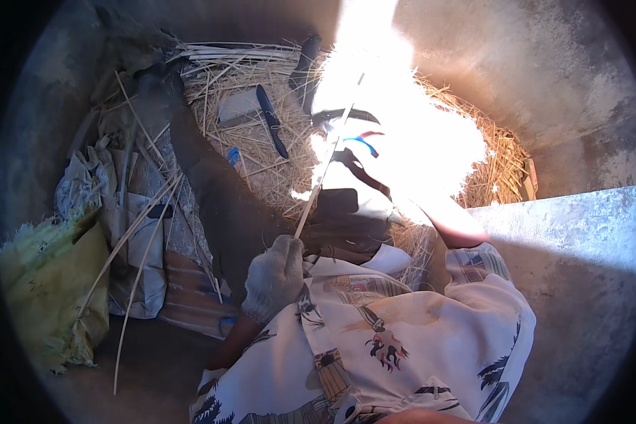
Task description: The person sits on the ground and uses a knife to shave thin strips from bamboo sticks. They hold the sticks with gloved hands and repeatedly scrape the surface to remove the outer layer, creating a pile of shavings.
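Note:
My left hand, in a pale work glove, is closed around the lower end of a thin pale wooden or cane strip. The strip slants up and away into bright sunlight. From the printed sleeve, my right forearm reaches forward into the same glare, where the hand is washed out and its fingers cannot be made out. Near the strip, inside the glare, are a dark curved object and a small blue-and-red piece, both unclear. My legs in dark trousers stretch out ahead.
Straw-like shavings cover the floor between my legs, with a grey block and a dark narrow knife-like tool on them. A frayed yellow sack and loose strips lie left. Concrete walls enclose the space.

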`<state>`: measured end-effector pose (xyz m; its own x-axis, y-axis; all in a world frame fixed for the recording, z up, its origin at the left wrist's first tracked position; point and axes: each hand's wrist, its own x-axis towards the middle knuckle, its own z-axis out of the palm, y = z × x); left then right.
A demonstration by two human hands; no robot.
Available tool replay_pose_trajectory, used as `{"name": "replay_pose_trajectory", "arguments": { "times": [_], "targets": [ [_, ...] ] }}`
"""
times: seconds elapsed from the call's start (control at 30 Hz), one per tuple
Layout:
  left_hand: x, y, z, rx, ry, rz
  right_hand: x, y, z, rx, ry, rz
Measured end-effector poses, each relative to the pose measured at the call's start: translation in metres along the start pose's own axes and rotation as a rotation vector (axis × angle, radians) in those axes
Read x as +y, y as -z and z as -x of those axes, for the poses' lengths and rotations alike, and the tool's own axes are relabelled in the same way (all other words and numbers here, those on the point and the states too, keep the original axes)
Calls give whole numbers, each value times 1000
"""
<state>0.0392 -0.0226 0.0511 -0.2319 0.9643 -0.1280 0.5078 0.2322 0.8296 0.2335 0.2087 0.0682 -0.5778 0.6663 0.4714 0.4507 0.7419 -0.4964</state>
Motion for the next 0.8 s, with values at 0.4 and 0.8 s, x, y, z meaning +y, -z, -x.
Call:
{"name": "replay_pose_trajectory", "arguments": {
  "times": [0.4,0.8],
  "targets": [
    [2,17,21,199,-162,-573,32,5,-64,-51,256,427],
    [-40,17,50,226,-52,-540,74,12,-80,-191,-210,309]
  ]
}}
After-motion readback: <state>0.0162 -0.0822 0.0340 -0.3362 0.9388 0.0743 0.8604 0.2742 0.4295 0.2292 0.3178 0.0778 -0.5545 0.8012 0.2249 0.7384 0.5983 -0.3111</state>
